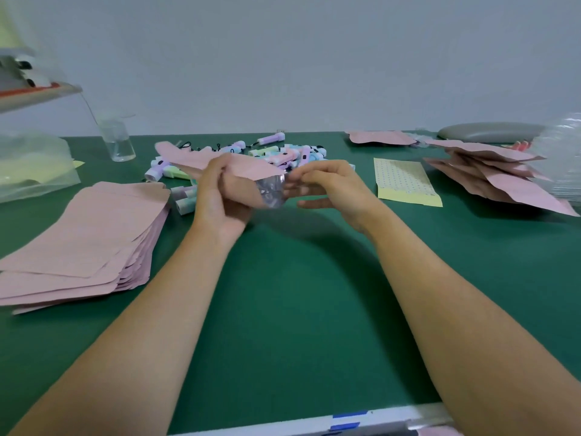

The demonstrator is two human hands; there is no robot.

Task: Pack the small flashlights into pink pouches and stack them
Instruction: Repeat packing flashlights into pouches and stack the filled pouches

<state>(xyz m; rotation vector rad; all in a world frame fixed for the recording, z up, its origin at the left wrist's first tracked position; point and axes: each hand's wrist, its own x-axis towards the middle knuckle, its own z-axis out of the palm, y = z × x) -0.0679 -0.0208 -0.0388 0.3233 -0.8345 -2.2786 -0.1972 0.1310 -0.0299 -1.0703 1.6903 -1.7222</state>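
My left hand (220,196) grips a pink pouch (195,160) above the green table, its silver-lined mouth (272,191) facing right and held open. My right hand (327,187) is at that mouth, its fingertips pinching the upper edge. Behind the hands lies a heap of small pastel flashlights (276,152). A flat stack of empty pink pouches (88,240) lies at the left. A looser pile of pink pouches (490,174) lies at the right. Whether a flashlight is inside the held pouch is hidden.
A clear plastic cup (118,140) stands at the back left beside clear bags (34,165). A yellow dotted sheet (404,182) lies right of centre. A grey oval object (490,132) and crinkled clear plastic (562,158) sit at the back right. The table's near edge (314,423) is white.
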